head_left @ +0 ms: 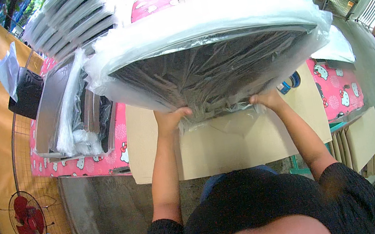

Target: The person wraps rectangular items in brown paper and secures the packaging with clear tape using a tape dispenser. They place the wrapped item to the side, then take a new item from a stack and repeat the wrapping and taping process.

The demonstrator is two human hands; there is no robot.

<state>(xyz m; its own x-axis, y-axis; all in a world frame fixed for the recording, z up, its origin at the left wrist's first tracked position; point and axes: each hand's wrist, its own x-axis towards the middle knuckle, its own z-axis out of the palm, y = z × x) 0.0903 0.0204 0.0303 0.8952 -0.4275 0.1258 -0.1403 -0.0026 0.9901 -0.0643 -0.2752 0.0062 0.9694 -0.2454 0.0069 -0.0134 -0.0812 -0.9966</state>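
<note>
A large dark flat panel (223, 66), bagged in clear plastic with thick white wrapping round its far edge, is lifted at a tilt in front of me. My left hand (171, 118) grips its near edge on the left, thumb on top. On the right, my right hand (268, 100) holds the same edge the same way. The fingers of both hands are hidden beneath it. Whether it is one panel or several stacked together, I cannot tell. Under it a tan cardboard sheet (232, 144) lies on the table. A roll of blue tape (291, 82) rests near my right hand.
A pink patterned cloth (342, 91) covers the table. At left stands an open box (50, 112) with plastic-wrapped pieces. Behind it rises a stack of wrapped panels (77, 19). Folded cartons (361, 135) stand at right. A red-bladed fan (28, 219) is at lower left.
</note>
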